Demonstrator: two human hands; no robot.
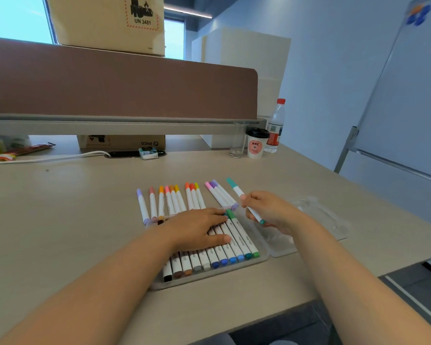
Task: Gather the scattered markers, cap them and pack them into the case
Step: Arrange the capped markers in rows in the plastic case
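Observation:
A clear plastic case (264,260) lies open on the desk, its lid (319,215) folded out to the right. Several capped markers (224,255) fill its tray in a row, from black and brown through greys to blues and green. My left hand (197,230) rests flat on those markers with straight fingers. My right hand (269,210) pinches a teal-capped marker (237,189) just above the case's right end, the marker slanting up to the left. Beyond the case, several more capped markers (174,201) lie loose in a row: lilac, pinks, oranges, yellow and purples.
At the back right stand a paper coffee cup (256,145), a glass (238,143) and a water bottle (275,125). A brown desk divider (122,80) runs along the back, with a cardboard box (125,141), a white cable (47,158) and snack packets (15,151) near it.

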